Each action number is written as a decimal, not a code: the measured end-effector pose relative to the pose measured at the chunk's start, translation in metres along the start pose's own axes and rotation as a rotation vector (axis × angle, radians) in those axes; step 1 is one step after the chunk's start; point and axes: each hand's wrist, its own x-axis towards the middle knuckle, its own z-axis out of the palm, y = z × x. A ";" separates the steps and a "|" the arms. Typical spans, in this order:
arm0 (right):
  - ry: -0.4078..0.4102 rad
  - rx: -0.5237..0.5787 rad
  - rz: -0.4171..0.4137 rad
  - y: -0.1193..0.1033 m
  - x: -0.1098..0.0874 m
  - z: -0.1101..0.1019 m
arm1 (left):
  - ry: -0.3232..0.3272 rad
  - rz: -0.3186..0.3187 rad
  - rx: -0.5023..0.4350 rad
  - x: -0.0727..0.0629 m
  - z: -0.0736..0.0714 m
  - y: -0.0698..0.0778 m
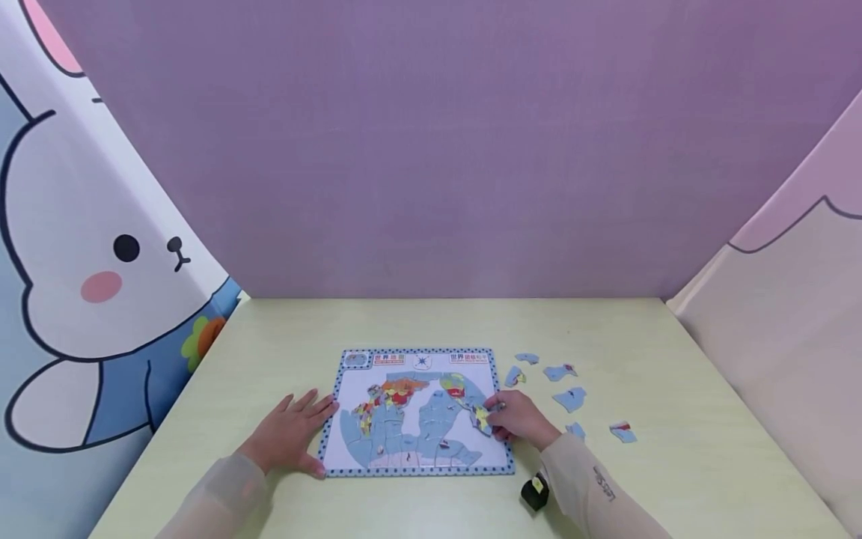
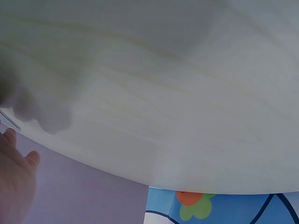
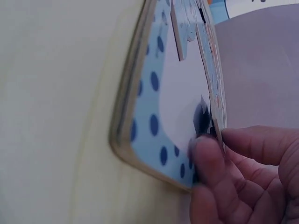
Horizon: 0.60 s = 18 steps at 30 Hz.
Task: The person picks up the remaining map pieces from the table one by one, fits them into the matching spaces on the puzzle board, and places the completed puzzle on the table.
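Right hand [image 1: 524, 419] is closest, fingers pinching a map piece [image 1: 481, 419] just to their left, inside the right edge of the puzzle board [image 1: 417, 472], long axis kinda slanting toward the near right corner, left hand [image 1: 288, 434] fingers spread at the left edge.

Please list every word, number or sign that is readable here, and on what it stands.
"世界": start of the left heading on the puzzle board; end blurred.
"世界": start of the right heading, same board; end blurred.
"Let": start of the print on the right sleeve; rest unclear.
Too small: lines under both headings, yellow label on the black object.
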 end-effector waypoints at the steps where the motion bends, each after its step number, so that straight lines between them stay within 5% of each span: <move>1: 0.000 -0.006 -0.006 0.000 -0.001 0.000 | 0.000 -0.001 -0.003 0.000 0.000 0.000; 18: 0.014 -0.056 -0.027 -0.002 -0.002 -0.002 | -0.021 -0.029 -0.007 -0.002 -0.004 0.005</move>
